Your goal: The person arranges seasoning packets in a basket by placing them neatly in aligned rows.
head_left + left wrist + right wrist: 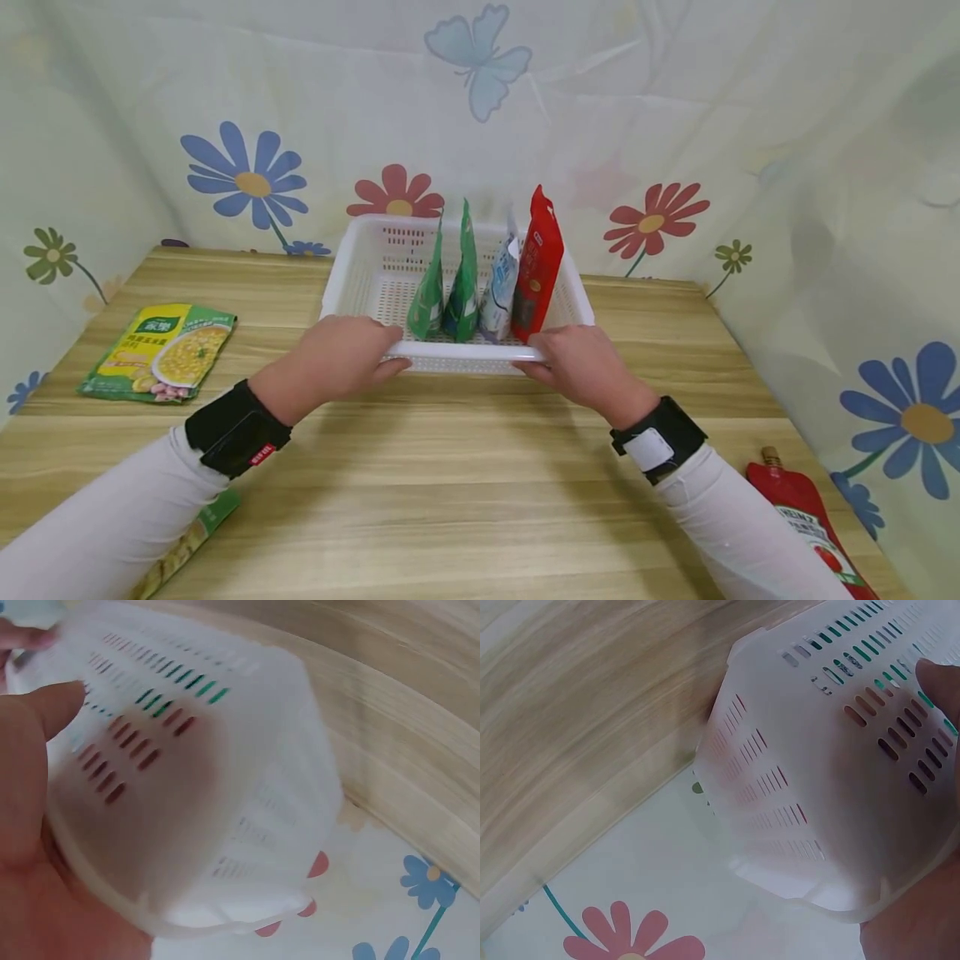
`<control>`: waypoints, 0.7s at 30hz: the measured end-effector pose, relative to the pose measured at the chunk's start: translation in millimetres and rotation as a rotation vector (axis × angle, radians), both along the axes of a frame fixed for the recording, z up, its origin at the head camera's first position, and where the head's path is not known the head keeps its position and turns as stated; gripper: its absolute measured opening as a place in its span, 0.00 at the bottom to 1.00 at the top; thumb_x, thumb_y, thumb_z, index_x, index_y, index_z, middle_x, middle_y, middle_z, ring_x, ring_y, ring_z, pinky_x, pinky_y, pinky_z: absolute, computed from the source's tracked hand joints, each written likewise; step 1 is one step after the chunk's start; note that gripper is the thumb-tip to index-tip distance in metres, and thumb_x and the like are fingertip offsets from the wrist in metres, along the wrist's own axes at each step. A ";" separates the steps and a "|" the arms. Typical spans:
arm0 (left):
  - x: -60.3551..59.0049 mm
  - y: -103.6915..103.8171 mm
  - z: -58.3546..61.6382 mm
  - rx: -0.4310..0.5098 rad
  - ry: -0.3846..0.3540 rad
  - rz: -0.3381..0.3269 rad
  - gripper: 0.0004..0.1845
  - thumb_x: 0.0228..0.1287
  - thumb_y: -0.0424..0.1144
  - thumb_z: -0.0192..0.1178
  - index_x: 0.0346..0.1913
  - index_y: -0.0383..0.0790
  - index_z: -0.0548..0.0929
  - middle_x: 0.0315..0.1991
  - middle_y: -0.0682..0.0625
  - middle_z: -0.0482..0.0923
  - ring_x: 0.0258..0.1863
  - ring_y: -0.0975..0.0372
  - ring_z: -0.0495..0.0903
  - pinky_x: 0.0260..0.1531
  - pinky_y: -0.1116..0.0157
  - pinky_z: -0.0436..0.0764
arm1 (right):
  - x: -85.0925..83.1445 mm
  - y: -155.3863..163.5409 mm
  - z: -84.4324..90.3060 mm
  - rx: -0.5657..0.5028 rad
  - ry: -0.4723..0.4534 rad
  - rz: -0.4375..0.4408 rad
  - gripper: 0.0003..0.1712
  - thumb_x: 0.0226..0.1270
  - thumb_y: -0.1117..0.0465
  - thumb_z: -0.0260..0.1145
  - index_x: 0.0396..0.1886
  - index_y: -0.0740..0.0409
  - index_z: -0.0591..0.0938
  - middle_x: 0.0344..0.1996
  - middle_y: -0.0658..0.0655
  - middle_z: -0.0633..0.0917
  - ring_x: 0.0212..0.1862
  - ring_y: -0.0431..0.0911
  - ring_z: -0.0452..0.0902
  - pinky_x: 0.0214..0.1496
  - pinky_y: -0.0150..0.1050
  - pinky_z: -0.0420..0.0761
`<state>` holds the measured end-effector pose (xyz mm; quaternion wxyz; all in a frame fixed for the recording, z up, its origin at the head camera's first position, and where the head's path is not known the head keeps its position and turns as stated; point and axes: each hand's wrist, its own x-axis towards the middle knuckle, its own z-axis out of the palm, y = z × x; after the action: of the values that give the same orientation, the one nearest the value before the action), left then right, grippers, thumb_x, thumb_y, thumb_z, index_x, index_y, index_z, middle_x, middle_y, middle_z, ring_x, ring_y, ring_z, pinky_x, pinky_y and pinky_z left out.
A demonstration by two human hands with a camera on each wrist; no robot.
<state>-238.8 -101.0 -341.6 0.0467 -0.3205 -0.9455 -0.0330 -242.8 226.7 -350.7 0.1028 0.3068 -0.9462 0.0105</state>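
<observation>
A white perforated plastic basket (465, 353) is at the back middle of the table in the head view. My left hand (337, 354) grips its near rim on the left, thumb in front of the wall and fingers over the edge. On the right part of the same rim, my right hand (581, 367) holds it likewise. Several pouches stand upright inside: a green one (429, 296), another green one (462, 292), a white-and-blue one (498, 287) and a red one (538, 267). Both wrist views show the basket's wall (187, 825) from outside, with pouch colours showing through its slots.
A yellow-green soup pouch (161, 354) lies flat on the wooden table (450, 492) at left. Another green packet (187, 546) is partly under my left sleeve. A red ketchup pouch (802, 517) lies at the right edge. Flowered cloth (525, 133) walls the back and sides.
</observation>
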 end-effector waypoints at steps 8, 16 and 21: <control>-10.0 1.9 -7.8 -0.089 0.090 -0.008 0.17 0.65 0.52 0.70 0.42 0.41 0.83 0.31 0.46 0.86 0.23 0.57 0.79 0.23 0.59 0.81 | 2.0 2.6 4.3 -0.055 -0.058 0.016 0.17 0.60 0.49 0.79 0.41 0.54 0.87 0.31 0.51 0.89 0.28 0.42 0.79 0.31 0.35 0.80; -9.6 2.0 -11.1 -0.090 0.133 -0.016 0.18 0.64 0.51 0.71 0.44 0.41 0.84 0.32 0.45 0.87 0.23 0.56 0.80 0.23 0.60 0.80 | 9.8 13.1 14.1 -0.139 -0.115 0.006 0.21 0.60 0.51 0.79 0.50 0.55 0.89 0.41 0.53 0.91 0.40 0.47 0.84 0.46 0.45 0.87; -9.5 2.0 -11.3 -0.089 0.147 -0.021 0.17 0.64 0.51 0.71 0.45 0.41 0.85 0.33 0.45 0.88 0.23 0.57 0.80 0.22 0.60 0.79 | 19.3 25.4 22.2 -0.215 -0.058 0.003 0.24 0.59 0.51 0.79 0.52 0.57 0.87 0.47 0.56 0.89 0.50 0.51 0.82 0.52 0.51 0.86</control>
<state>-248.3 -99.0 -352.9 0.1012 -0.3336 -0.9367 0.0322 -223.5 252.0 -328.5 0.1078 0.2949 -0.9417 0.1207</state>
